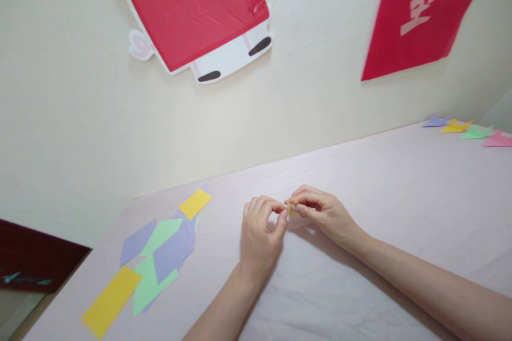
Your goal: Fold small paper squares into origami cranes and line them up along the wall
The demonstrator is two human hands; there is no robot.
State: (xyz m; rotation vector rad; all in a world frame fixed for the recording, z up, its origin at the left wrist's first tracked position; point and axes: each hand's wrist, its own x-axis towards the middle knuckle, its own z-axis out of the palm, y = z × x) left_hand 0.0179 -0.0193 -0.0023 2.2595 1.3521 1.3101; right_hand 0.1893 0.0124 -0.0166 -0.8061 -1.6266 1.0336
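Observation:
Between my two hands, just above the cloth, is a small piece of folded yellow paper (292, 210). My right hand (322, 210) pinches it from the right with thumb and fingertips. The thumb and forefinger of my left hand (262, 224) close on its left edge, the other fingers curled behind. Parts of the paper are covered by the fingertips, so its full shape is hidden.
Loose paper sheets in purple (175, 249), green (150, 287) and yellow (112, 301) overlap on the cloth-covered table (384, 181) at left. Several folded paper figures (456, 126) stand in a row at far right. A wall (224, 128) with red decorations (192, 10) rises behind.

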